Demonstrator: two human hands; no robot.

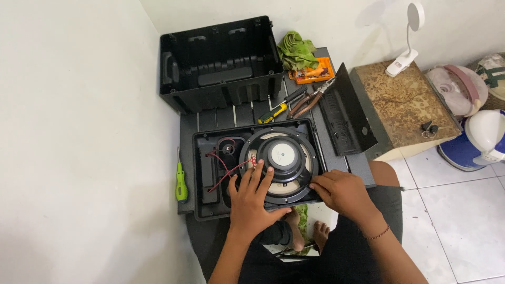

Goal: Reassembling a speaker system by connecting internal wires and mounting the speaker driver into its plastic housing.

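Observation:
A large black round speaker driver (281, 158) sits face down in a black plastic front panel (208, 197) on a dark grey board (242, 114). Red wires (221, 163) run from the driver's left side to a small part in the panel. My left hand (252, 202) lies flat on the driver's near-left rim, fingers spread. My right hand (342, 192) rests at the driver's near-right edge, fingers curled on the panel's rim. Whether it pinches something small I cannot tell.
An empty black speaker cabinet (218, 63) stands at the back by the wall. Screwdrivers and pliers (300, 102), an orange bit case (313, 71) and a green cloth (297, 50) lie behind. A green screwdriver (181, 184) lies left. A black grille panel (344, 113) leans on a worn box (405, 102).

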